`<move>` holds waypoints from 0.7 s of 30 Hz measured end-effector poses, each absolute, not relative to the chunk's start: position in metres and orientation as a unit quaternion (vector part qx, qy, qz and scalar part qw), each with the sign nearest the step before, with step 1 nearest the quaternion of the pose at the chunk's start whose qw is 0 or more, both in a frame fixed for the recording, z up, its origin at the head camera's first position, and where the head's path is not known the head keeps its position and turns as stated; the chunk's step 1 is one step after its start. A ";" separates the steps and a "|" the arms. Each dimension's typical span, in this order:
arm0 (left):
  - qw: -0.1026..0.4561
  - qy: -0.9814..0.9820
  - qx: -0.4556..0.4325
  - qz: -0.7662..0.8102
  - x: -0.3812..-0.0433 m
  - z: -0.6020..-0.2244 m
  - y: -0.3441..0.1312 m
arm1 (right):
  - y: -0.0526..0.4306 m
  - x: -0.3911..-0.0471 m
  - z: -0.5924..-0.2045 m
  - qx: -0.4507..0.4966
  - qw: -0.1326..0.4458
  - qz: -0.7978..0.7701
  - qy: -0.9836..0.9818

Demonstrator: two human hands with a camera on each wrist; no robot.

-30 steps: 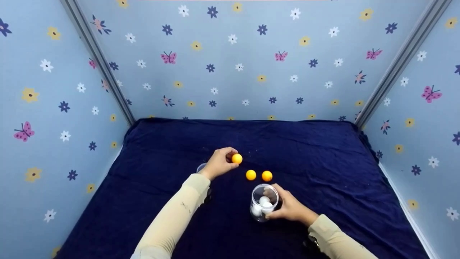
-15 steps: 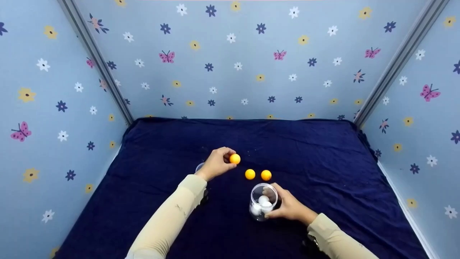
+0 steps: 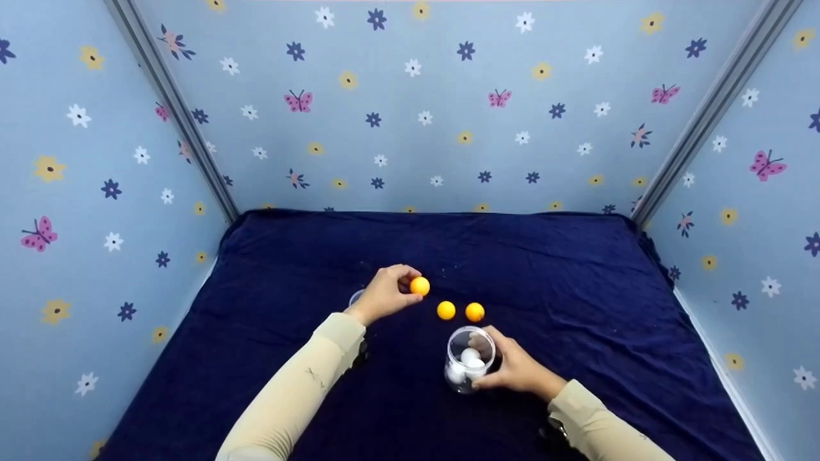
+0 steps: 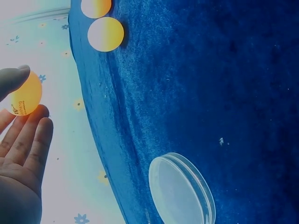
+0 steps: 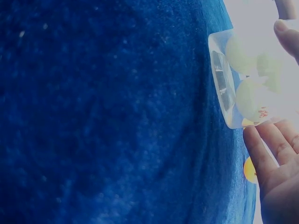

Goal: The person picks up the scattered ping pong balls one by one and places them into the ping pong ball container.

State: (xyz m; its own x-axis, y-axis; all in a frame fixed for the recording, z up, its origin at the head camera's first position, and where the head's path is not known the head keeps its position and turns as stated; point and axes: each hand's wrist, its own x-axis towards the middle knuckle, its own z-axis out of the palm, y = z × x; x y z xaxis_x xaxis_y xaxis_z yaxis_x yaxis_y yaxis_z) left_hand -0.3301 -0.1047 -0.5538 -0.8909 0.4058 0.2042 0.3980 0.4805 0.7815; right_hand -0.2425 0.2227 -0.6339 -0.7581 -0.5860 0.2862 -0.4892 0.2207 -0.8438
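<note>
Between thumb and fingertips, my left hand point(image 3: 384, 296) pinches an orange ping-pong ball point(image 3: 419, 285); the left wrist view shows dark print on this ball point(image 4: 27, 95). Two more orange ping-pong balls, a left one point(image 3: 446, 310) and a right one point(image 3: 475, 312), lie side by side on the cloth, beyond the jar. My right hand point(image 3: 517, 366) grips a clear plastic jar point(image 3: 453, 349) around its right side. The jar has no lid on, and several white ping-pong balls point(image 3: 471, 356) lie inside it.
A clear round lid point(image 4: 175, 191) lies on the dark blue cloth point(image 3: 576, 275), partly hidden behind my left wrist in the head view. Blue flowered panels, a back one point(image 3: 410, 147) and one on each side, enclose the cloth-covered surface.
My left hand, still pinching the orange ball, has shifted very slightly toward me, and its forearm a little left. The right hand and jar have stayed in place.
</note>
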 end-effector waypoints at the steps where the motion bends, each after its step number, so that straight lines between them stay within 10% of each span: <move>1: 0.005 0.860 0.234 0.453 -0.330 -0.553 -0.105 | 0.223 -0.242 -0.634 -0.345 0.047 -0.520 0.780; 21: 0.008 0.853 0.247 0.459 -0.322 -0.542 -0.106 | 0.224 -0.243 -0.637 -0.352 0.045 -0.527 0.772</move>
